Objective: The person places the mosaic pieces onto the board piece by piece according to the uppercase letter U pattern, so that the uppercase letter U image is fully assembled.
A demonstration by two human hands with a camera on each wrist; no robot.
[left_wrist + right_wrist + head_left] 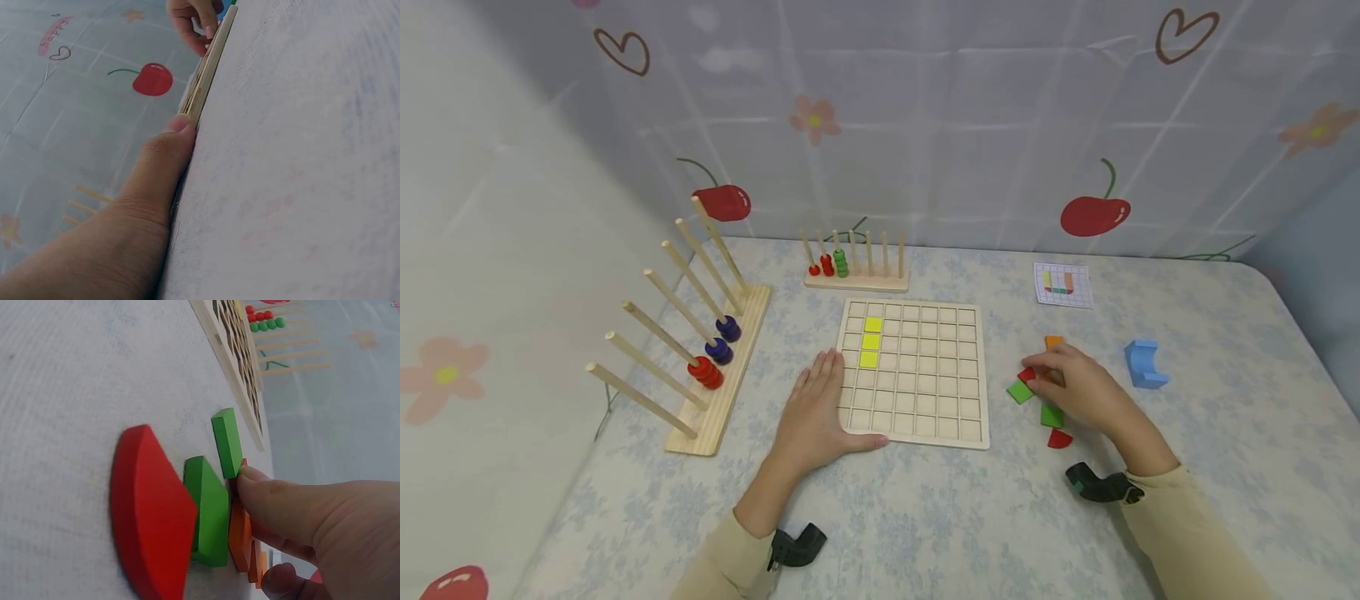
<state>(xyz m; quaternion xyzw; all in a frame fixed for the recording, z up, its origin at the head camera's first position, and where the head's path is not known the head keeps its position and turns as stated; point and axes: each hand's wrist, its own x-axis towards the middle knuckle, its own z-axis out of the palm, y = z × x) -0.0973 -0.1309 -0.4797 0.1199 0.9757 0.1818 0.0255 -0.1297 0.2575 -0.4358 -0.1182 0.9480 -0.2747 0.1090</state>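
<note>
My left hand [812, 417] lies flat at the lower left corner of a wooden grid board [931, 386], its fingers along the left side and its thumb on the near edge. Three yellow squares [871, 342] sit in a column of the grid. To the right of the board, my right hand [1078, 387] pinches a small red block [1027, 375], partly covered by the fingertips. Around it lie a green block [1020, 392], a second green block [212, 515], a red quarter-round block [150, 509] and orange blocks [239, 537], partly hidden behind the thumb.
A large peg stand [730, 408] with red and blue rings stands left of the board. Behind the board is a smaller peg stand [857, 282] with red and green beads. A pattern card [1078, 287] and a blue curved block [1144, 365] lie at the right.
</note>
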